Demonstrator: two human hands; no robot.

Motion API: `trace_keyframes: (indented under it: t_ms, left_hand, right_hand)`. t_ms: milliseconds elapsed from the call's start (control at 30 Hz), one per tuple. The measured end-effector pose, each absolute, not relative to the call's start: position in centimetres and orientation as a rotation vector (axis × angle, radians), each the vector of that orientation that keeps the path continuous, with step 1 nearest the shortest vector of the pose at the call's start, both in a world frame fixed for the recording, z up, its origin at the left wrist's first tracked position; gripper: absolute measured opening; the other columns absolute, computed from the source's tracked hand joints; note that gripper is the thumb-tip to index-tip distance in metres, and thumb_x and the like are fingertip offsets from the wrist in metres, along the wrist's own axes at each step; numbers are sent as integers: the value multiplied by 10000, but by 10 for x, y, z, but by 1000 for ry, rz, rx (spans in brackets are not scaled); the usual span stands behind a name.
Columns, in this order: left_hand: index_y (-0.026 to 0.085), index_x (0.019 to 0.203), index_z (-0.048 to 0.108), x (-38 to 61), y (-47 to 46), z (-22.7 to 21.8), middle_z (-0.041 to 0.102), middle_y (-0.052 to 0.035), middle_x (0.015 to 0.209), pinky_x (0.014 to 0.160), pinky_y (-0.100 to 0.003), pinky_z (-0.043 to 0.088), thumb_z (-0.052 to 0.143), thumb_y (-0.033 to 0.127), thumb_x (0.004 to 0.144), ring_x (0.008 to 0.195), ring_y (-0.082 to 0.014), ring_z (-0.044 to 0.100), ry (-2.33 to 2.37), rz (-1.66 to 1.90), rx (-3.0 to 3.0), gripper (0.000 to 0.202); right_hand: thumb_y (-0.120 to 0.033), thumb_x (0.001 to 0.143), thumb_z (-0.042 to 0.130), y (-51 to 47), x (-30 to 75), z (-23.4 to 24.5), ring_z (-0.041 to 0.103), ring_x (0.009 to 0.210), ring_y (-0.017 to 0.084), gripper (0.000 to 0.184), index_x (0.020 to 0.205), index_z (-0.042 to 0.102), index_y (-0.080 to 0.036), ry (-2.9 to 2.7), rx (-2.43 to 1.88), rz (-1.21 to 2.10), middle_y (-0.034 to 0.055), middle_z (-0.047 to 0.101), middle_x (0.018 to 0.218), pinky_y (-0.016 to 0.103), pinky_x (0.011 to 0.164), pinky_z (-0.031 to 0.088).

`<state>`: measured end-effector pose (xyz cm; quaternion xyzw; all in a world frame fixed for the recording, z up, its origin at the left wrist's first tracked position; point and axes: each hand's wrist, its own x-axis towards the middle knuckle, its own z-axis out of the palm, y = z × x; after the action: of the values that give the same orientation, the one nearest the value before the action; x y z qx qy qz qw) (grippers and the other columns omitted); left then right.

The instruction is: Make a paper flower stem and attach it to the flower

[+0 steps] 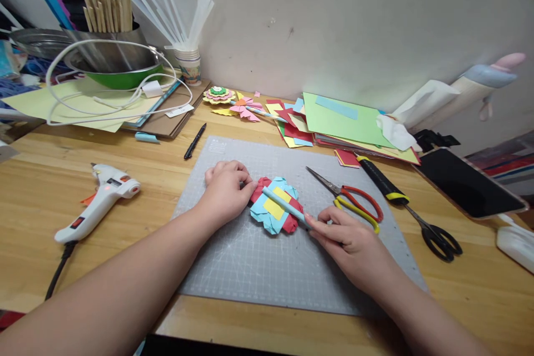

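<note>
A folded paper flower (261, 216) with blue and red petals lies on the grey cutting mat (233, 272). At its middle is a yellow paper square (273, 210). Across that square rests a rolled blue paper tube (286, 205), slanting down to the right. My left hand (227, 192) pinches a red petal at the flower's left edge between thumb and fingers. The lower right end of the tube is held by the fingertips of my right hand (344, 236). Just beyond that hand, scissors with red and yellow handles (361, 206) lie partly spread on the mat.
A white glue gun (100, 200) lies at the left, its cord running toward the front. Behind the mat are a black pen (195, 141), a finished paper flower (219, 94) and stacked coloured paper (346, 122). Black-handled scissors (438, 236) and a phone (467, 181) are at the right.
</note>
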<state>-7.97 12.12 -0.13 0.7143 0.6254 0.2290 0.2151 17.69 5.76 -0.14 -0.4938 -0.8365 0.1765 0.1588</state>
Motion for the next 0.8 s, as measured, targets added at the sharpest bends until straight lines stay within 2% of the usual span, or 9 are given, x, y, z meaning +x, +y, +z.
trace_keyframes:
  t_ms: [800]
  left_hand:
    - [231,641,670,-79,121,-2,643,-26,984,919,-507,295,541,327,825,1032,-256,490,1730,636,1976,245]
  right_hand:
    - [-223,931,462,64,178,-1,590,682,127,350,1218,621,-345,-2417,-1372,515,24,622,887,251,609,475]
